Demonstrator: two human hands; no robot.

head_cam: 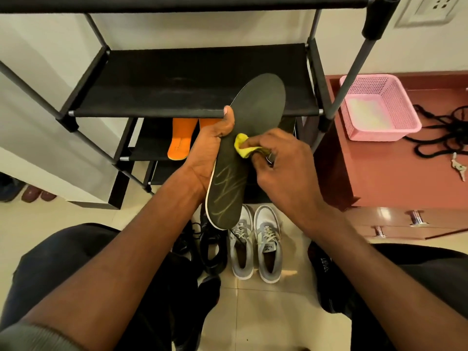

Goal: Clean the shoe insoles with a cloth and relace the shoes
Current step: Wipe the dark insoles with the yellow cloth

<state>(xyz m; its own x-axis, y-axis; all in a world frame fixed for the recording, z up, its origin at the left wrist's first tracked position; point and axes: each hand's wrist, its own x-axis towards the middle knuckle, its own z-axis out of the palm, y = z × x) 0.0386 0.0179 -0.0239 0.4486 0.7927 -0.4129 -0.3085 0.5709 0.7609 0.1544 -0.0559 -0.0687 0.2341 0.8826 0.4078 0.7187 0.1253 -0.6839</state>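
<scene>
Insole: dark insole held up in front of the black shoe rack; toe end upward
Left hand: left hand grips the insole's left edge; thumb on its face
Right hand: right hand pinches a yellow cloth against the insole's middle
Shoes: grey sneakers and black shoes on the floor below
Laces: black laces on the brown cabinet, beside a pink basket
Rack shelf: orange insoles on a lower shelf
</scene>
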